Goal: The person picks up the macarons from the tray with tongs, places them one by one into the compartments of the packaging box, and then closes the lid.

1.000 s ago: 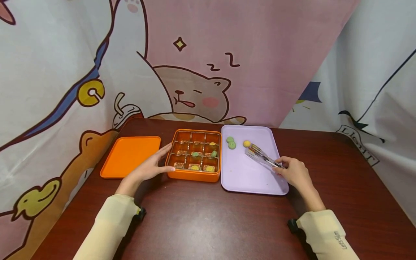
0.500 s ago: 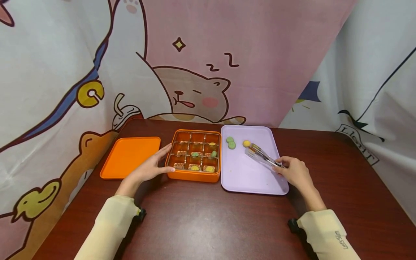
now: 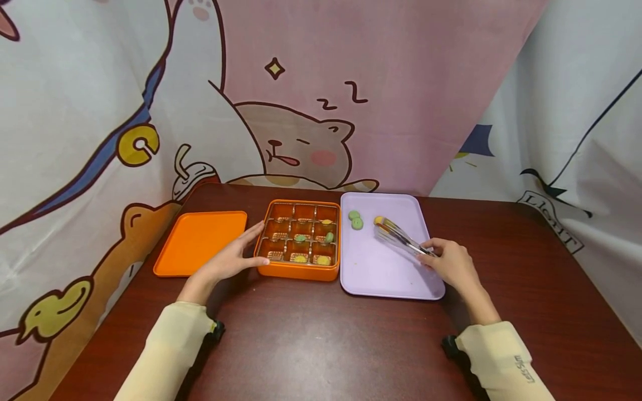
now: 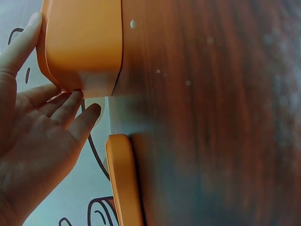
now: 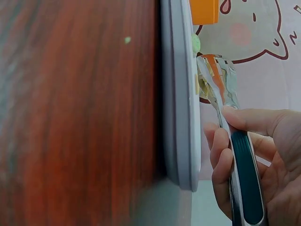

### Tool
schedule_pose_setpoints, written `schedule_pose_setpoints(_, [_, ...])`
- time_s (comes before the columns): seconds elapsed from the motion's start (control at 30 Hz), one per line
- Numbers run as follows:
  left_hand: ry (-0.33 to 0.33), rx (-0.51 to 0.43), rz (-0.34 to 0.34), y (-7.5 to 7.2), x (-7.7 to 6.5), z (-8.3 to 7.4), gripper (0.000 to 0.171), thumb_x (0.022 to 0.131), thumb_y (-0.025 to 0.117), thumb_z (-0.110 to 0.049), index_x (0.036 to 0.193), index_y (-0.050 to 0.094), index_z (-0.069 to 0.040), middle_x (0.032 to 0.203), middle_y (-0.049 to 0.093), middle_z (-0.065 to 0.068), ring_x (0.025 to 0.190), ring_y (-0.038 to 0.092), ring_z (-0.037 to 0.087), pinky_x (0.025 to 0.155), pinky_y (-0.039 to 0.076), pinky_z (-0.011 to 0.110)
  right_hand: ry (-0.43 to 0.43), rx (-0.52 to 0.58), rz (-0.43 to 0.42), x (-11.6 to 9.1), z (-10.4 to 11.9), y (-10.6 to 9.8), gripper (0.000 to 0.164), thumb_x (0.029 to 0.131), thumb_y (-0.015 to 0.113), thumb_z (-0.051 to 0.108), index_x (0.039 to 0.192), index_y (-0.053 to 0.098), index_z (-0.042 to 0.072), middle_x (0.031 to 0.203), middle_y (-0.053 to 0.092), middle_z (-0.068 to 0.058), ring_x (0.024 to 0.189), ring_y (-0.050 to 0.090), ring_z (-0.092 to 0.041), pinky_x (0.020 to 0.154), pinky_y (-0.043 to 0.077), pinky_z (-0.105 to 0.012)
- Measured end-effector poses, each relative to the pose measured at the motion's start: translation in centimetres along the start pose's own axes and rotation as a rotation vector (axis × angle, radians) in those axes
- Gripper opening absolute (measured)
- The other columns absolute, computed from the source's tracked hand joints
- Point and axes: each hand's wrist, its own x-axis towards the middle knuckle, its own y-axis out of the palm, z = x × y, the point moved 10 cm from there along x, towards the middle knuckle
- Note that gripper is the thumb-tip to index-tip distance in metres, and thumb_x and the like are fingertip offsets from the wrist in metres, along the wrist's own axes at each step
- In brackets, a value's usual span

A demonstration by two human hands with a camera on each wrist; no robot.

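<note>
My right hand point(image 3: 453, 264) grips metal food tongs point(image 3: 401, 238), with dark green inlay on the handle point(image 5: 246, 176) in the right wrist view. The tongs' head lies over the lilac tray point(image 3: 371, 273), at a small yellow ball point(image 3: 378, 220) that it partly covers; whether it pinches the ball I cannot tell. To the left on the tray sit two green balls point(image 3: 356, 220). My left hand point(image 3: 232, 257) rests against an orange box point(image 3: 299, 271), thumb at its front corner and fingers along its left side. Small yellow and green pieces lie in several of its clear-lined compartments.
A flat orange lid point(image 3: 200, 239) lies left of the box on the dark brown table point(image 3: 311, 340). The box and tray stand side by side, close together. A cartoon-printed curtain point(image 3: 401, 111) closes off the back and sides.
The tongs and right hand have shifted slightly left, and the tongs' head now covers part of the yellow ball. My left hand stays at the box.
</note>
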Motion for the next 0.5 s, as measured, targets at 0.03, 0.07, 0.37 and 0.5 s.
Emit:
schedule_pose_setpoints(0.03, [-0.001, 0.000, 0.000, 0.0, 0.0, 0.0, 0.095, 0.090, 0.075, -0.028, 0.161, 0.015, -0.009, 0.169, 0.009, 0.015, 0.155, 0.010, 0.040, 0.120, 0.013, 0.066, -0.003, 0.002, -0.002, 0.0, 0.1, 0.0, 0.027, 0.088, 0.073, 0.021, 0.110, 0.071, 0.005, 0.069, 0.069, -0.005, 0.061, 0.050, -0.015, 0.055, 0.034, -0.030])
schedule_pose_setpoints(0.07, [-0.001, -0.002, 0.001, 0.0, 0.0, 0.0, 0.094, 0.090, 0.075, -0.028, 0.161, 0.016, -0.009, 0.169, 0.009, 0.015, 0.155, 0.010, 0.040, 0.120, 0.013, 0.066, -0.006, 0.004, -0.003, 0.0, 0.3, -0.1, 0.027, 0.088, 0.073, 0.021, 0.110, 0.071, 0.005, 0.069, 0.069, -0.005, 0.060, 0.050, -0.015, 0.055, 0.034, -0.030])
schedule_pose_setpoints(0.37, [-0.010, -0.006, 0.002, 0.0, -0.1, 0.1, 0.094, 0.090, 0.074, -0.028, 0.161, 0.015, -0.010, 0.169, 0.008, 0.015, 0.154, 0.009, 0.041, 0.119, 0.013, 0.067, -0.022, 0.015, -0.013, 0.2, 1.2, -0.3, 0.026, 0.089, 0.074, 0.021, 0.110, 0.071, 0.007, 0.068, 0.070, -0.004, 0.059, 0.050, -0.013, 0.054, 0.035, -0.030])
schedule_pose_setpoints(0.5, [-0.013, -0.009, 0.000, 0.0, -0.1, 0.1, 0.095, 0.090, 0.075, -0.030, 0.161, 0.015, -0.010, 0.169, 0.008, 0.015, 0.154, 0.008, 0.041, 0.119, 0.013, 0.068, -0.022, 0.025, -0.016, 0.4, 1.8, -0.4, 0.026, 0.089, 0.074, 0.021, 0.111, 0.071, 0.007, 0.068, 0.069, -0.004, 0.061, 0.050, -0.015, 0.054, 0.034, -0.030])
